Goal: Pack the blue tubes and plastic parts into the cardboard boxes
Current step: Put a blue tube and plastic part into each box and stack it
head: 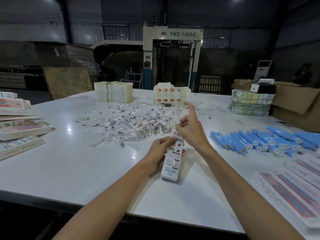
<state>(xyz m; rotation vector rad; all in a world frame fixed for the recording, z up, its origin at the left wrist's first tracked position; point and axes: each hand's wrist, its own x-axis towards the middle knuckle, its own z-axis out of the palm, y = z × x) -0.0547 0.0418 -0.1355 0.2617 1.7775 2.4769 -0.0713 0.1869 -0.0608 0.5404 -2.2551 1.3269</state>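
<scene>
Right hand (188, 125) blurred at box (171, 163) top, grip cannot be told (index raised). Left hand (160, 149) grasps the white printed box, upright-tilted. Tubes (270, 139) at 3 o'clock, parts (128, 120) at 11

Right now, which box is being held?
The slim white box in the middle: the left hand grips it. The other boxes lie flat on the table, at the left and right.

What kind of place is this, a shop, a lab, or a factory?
Most likely a factory packing floor: a large industrial machine marked FMZ-1450A stands behind a long white table piled with blue tubes, bagged plastic parts and stacks of flat printed cartons.
</scene>
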